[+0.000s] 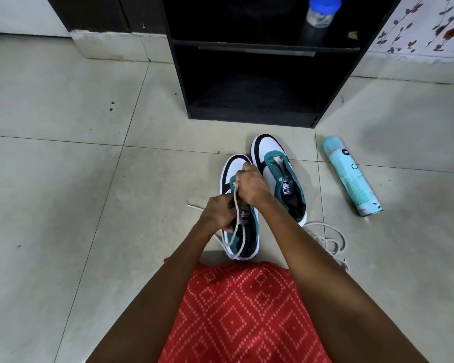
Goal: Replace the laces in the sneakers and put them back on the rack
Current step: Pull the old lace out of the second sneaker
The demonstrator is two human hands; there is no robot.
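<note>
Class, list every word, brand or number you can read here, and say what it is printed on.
"PUMA": tongue label of the farther teal, white and black sneaker.
Nearer matching sneaker, tongue label: partly hidden, unreadable.
Pale turquoise spray can: dark round badge reads perhaps "99"; the small print is too blurred to read.

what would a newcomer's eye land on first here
The left hand and right hand hold a grey lace over the near sneaker at centre, with its unlaced mate just beyond to the right. Behind them stands a black rack. A pale blue spray can lies on its side at right, and a loose white lace curls by the right arm.
</note>
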